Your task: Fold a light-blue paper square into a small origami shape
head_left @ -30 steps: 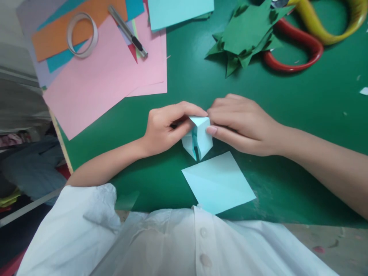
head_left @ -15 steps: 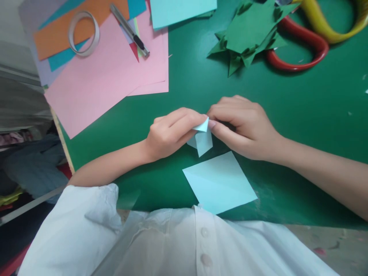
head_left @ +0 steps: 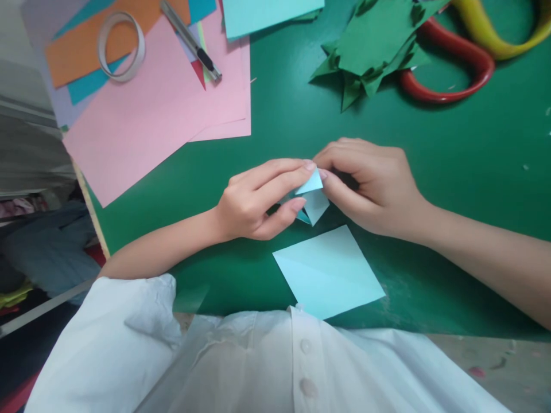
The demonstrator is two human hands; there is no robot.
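A small folded piece of light blue paper (head_left: pixel 315 201) sits between my two hands, just above the green table top (head_left: pixel 451 189). My left hand (head_left: pixel 258 198) pinches its left side with fingers and thumb. My right hand (head_left: pixel 370 183) grips its right side, fingertips meeting the left ones at the top corner. A flat light blue paper square (head_left: pixel 329 272) lies on the table right below the hands, near my white shirt.
Pink sheets (head_left: pixel 150 115), orange and teal paper, a tape roll (head_left: pixel 120 46) and a utility knife (head_left: pixel 191 40) lie at the back left. A pile of green paper shapes (head_left: pixel 370 49), red scissors handles (head_left: pixel 451 74) and yellow handles (head_left: pixel 495 34) lie at the back right.
The folded paper has been turned and squeezed smaller between the fingers. My left thumb moved under it and both hands shifted slightly right.
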